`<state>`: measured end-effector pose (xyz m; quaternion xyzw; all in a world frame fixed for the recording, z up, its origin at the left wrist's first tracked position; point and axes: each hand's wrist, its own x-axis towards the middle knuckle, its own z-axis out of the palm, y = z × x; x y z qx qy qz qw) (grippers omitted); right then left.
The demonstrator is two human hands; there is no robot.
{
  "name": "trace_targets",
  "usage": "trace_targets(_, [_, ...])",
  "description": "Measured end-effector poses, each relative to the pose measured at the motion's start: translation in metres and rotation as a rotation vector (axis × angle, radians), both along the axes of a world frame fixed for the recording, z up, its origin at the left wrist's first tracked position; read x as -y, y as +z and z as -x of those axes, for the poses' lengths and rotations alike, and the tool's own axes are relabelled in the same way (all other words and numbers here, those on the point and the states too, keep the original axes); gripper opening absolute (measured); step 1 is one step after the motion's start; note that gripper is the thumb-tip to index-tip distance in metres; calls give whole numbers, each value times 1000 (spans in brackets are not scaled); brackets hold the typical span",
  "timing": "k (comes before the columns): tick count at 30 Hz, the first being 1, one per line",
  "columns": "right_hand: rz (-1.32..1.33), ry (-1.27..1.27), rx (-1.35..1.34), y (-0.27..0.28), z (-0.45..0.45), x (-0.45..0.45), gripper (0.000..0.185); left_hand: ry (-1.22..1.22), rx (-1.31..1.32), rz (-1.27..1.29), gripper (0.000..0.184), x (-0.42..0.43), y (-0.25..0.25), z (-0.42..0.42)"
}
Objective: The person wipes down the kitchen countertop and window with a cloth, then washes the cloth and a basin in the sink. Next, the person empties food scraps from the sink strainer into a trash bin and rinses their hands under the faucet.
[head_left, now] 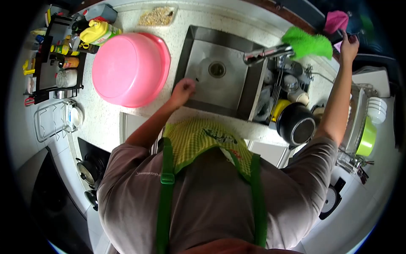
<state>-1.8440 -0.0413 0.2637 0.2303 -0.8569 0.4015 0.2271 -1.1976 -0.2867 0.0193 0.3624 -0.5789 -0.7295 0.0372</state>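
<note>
My right hand is stretched out to the far right, its fingers pinched at the edge of a pink cloth. A fluffy green cloth hangs just left of it, behind the faucet. Over the front left rim of the steel sink is my left hand, its fingers curled in and slightly blurred. Nothing shows in that hand. The sink basin holds no dishes, and its drain is visible.
A large upturned pink basin sits left of the sink. Right of it are a dish rack and a dark pot. White bowls and a green bowl stand farther right. A yellow jug and bottles line the left.
</note>
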Motion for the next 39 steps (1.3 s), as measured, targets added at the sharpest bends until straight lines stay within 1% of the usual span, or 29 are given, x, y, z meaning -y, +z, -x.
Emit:
trace_targets(2, [274,49,61,-11,-100,-15,54,110,-38,18,16,9,2,0])
trace_targets(3, [296,66,15,-22,-155,-20,42,135,-49,9,19,11,7,-3])
trace_targets(4, [348,90,102,-40,-200,-27,29,162,-63,7,21,14,12,-5])
trace_targets(5, [402,110,189,-58,-245,-35,17,137,-83,36,25,19,14,-10])
trace_targets(6, [451,189,275,-80,-290,-34,14,135,-71,36,25,19,18,-14])
trace_targets(7, [530,181,469,-99,-340,-25,12,166,-52,63,26,20,24,-13])
trace_targets(8, [541,252,542,-145,-365,-28,9,197,-29,87,28,20,29,-15])
trace_targets(9, [316,302,677,-176,-394,-25,6,183,-9,99,29,22,32,-19])
trace_targets(10, [276,538,807,-236,-418,-22,6,181,5,105,29,22,38,-22])
trace_targets(11, [-81,672,853,-257,-441,-12,10,172,3,94,28,21,43,-26])
trace_targets(12, [-445,714,922,-250,-461,11,20,165,-2,82,27,20,49,-28])
trace_targets(13, [-542,872,957,-281,-473,28,26,168,8,87,27,19,54,-30])
trace_targets(15, [-965,1113,685,-316,-491,65,29,161,-22,93,26,16,65,-35])
trace_targets(16, [-957,1126,691,-345,-504,80,29,165,-9,99,26,9,73,-39])
trace_targets(17, [-1027,1282,476,-386,-521,103,31,169,-31,136,24,6,79,-45])
trace_targets(18, [-1095,1412,251,-395,-532,121,33,165,-63,161,23,8,79,-47])
trace_targets(19, [-1094,1413,253,-397,-535,122,33,159,-60,143,21,8,76,-48])
trace_targets(21, [-1186,1451,294,-411,-552,159,36,182,-50,148,20,18,74,-59])
trace_targets(22, [-1186,1453,298,-417,-552,157,36,185,-68,130,20,7,78,-58])
trace_targets(24, [-1170,1417,446,-440,-564,182,36,224,-31,100,20,12,73,-66])
trace_targets(25, [-1169,1418,449,-432,-557,185,36,246,-47,91,20,10,72,-63])
trace_targets(26, [-1186,1446,517,-429,-562,192,36,290,-39,74,20,11,69,-73])
trace_targets(27, [-1211,1460,589,-424,-563,192,37,284,-66,58,20,15,71,-76])
trace_targets(28, [-1210,1461,591,-422,-555,193,37,284,-64,57,20,15,73,-74])
trace_targets(30, [-1123,1410,402,-423,-541,185,38,300,-57,24,21,15,74,-77])
trace_targets(34, [-1098,1365,389,-440,-480,171,38,331,-56,-33,22,11,68,-78])
trace_targets(36, [-1396,1277,92,-431,-444,168,36,312,-17,-47,22,8,69,-70])
trace_targets(37, [-1396,1276,91,-426,-439,166,36,312,-18,-46,22,7,68,-72])
trace_targets(39, [-1525,984,-177,-412,-420,156,36,287,-19,-73,23,5,67,-62])
